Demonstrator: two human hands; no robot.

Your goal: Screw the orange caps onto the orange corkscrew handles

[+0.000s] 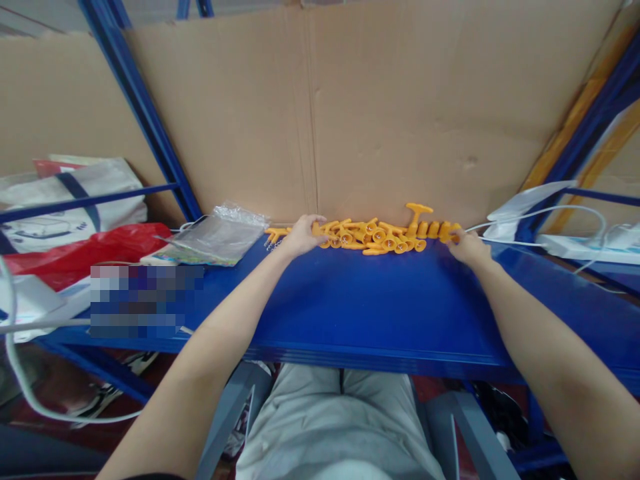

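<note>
A row of yellow T-handled corkscrews (370, 237) lies heaped along the back of the blue table, with bell-shaped ends facing me. Thin metal spirals show at the left end of the heap. There my left hand (301, 237) is closed, its thumb and fingers around a yellow corkscrew (316, 229). At the right end my right hand (470, 247) pinches another yellow piece (449, 231), partly covered by the fingers. Between the hands, one yellow corkscrew (415, 217) stands upright with its T-handle on top, beside several short upright yellow parts.
The blue table (380, 313) runs up against a cardboard panel (400, 113). To the left lie clear plastic bags (220, 233), a red bag (107, 250) and a white tote bag (115, 193). White cables (555, 210) and blue frame posts (143, 113) flank the table.
</note>
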